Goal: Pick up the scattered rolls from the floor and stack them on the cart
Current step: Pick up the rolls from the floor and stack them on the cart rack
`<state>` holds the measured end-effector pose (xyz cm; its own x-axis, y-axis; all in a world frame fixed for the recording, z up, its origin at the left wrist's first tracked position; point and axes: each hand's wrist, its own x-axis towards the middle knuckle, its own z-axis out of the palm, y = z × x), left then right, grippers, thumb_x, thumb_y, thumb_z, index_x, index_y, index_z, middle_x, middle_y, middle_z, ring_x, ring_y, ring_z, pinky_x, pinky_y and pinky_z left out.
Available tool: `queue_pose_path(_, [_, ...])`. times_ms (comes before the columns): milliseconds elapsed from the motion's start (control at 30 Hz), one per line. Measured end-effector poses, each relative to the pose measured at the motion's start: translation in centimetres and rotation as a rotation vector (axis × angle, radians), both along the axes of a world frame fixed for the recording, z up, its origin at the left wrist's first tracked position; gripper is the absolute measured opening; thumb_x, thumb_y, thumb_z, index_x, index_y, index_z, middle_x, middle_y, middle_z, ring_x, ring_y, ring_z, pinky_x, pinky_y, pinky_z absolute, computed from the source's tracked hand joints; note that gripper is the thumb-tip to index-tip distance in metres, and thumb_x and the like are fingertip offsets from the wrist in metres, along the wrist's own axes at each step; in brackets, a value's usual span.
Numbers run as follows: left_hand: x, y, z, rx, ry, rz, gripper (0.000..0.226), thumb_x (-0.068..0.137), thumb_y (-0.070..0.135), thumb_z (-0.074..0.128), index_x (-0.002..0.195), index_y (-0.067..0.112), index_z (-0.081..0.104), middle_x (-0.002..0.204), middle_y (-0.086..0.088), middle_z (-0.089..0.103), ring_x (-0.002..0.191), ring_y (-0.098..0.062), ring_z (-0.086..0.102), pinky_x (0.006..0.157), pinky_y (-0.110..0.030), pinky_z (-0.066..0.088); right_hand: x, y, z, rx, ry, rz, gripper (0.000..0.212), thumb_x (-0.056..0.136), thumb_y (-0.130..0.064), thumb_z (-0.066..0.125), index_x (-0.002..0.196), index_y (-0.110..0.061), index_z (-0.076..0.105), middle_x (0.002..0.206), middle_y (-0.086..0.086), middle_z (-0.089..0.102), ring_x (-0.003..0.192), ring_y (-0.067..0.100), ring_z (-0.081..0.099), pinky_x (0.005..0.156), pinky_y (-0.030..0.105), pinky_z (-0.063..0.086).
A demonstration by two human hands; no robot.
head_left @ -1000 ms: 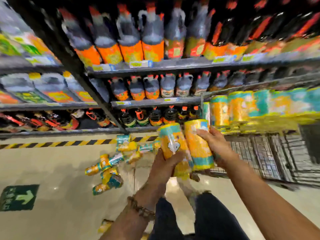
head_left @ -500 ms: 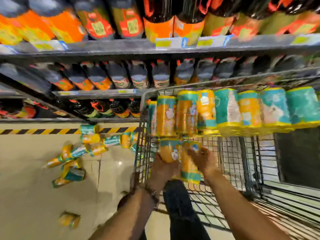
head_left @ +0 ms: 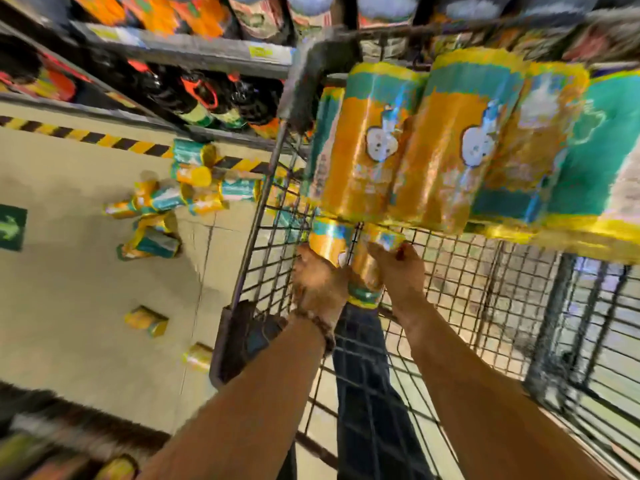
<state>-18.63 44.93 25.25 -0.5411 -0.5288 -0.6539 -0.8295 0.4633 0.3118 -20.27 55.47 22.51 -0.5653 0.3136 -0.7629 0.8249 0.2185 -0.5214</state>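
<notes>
My left hand (head_left: 318, 282) grips one orange and teal roll (head_left: 327, 240), and my right hand (head_left: 398, 271) grips a second roll (head_left: 369, 268) beside it. Both rolls are held inside the wire cart (head_left: 460, 289), just under a row of stacked rolls (head_left: 450, 147) at its far side. Several scattered rolls (head_left: 173, 199) lie on the floor left of the cart, with two more (head_left: 147, 320) nearer to me.
Shelves of dark bottles (head_left: 207, 95) run along the far side above a yellow and black floor stripe (head_left: 86, 136). A green arrow sign (head_left: 12, 226) is stuck on the floor at far left. My legs show through the cart mesh.
The view has closed in on the cart. Both hands have carried their rolls forward and down into the cart, under the stacked row.
</notes>
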Motion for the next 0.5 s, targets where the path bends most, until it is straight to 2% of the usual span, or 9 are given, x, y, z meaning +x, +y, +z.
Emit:
queue_pose_path(100, [0.0,0.1,0.3,0.024,-0.048,0.031,0.078,0.076,0.041,0.066,0.136,0.009,0.029,0.127,-0.017,0.048,0.120,-0.036,0.046,0.099,-0.045,0.040,-0.4,-0.3,-0.1,-0.007,0.025,0.101,0.029,0.071,-0.037,0.075,0.072,-0.016,0.055,0.079,0.005,0.061,0.073,0.023,0.058,0.066,0.030,0.045])
queue_pose_path(167, [0.1,0.3,0.3,0.027,-0.071,0.050,0.076,0.081,0.038,0.061,0.139,0.006,0.024,0.133,-0.020,0.042,0.125,-0.038,0.040,0.104,-0.047,0.036,-0.5,-0.6,-0.2,0.032,0.071,0.120,0.036,0.069,-0.036,0.077,0.061,-0.015,0.048,0.068,0.002,0.055,0.061,0.017,0.051,0.054,0.027,0.037])
queue_pose_path(300, [-0.2,0.3,1.4,0.040,-0.094,0.002,0.071,0.088,0.036,0.051,0.141,0.001,0.019,0.141,-0.023,0.035,0.130,-0.040,0.034,0.107,-0.047,0.030,-0.3,-0.8,-0.5,0.080,0.118,0.115,0.035,0.071,-0.037,0.074,0.067,-0.010,0.053,0.063,0.001,0.054,0.057,0.015,0.048,0.050,0.023,0.035])
queue_pose_path(433, [-1.2,0.0,2.8,0.179,-0.131,0.115,0.083,0.077,0.031,0.067,0.142,0.008,0.020,0.141,-0.016,0.035,0.133,-0.034,0.031,0.107,-0.041,0.031,-0.2,-0.5,0.6,0.054,0.131,0.140,0.032,0.084,-0.039,0.060,0.074,-0.009,0.054,0.060,-0.002,0.051,0.057,0.012,0.046,0.044,0.008,0.034])
queue_pose_path(500, [-1.3,-0.1,3.9,0.236,-0.092,0.173,0.079,0.072,0.031,0.069,0.137,0.013,0.030,0.136,-0.012,0.041,0.128,-0.031,0.038,0.105,-0.039,0.037,0.1,-0.1,1.7,0.048,0.142,0.157,0.028,0.086,-0.036,0.059,0.082,-0.008,0.058,0.067,-0.001,0.054,0.059,0.011,0.049,0.044,0.006,0.035])
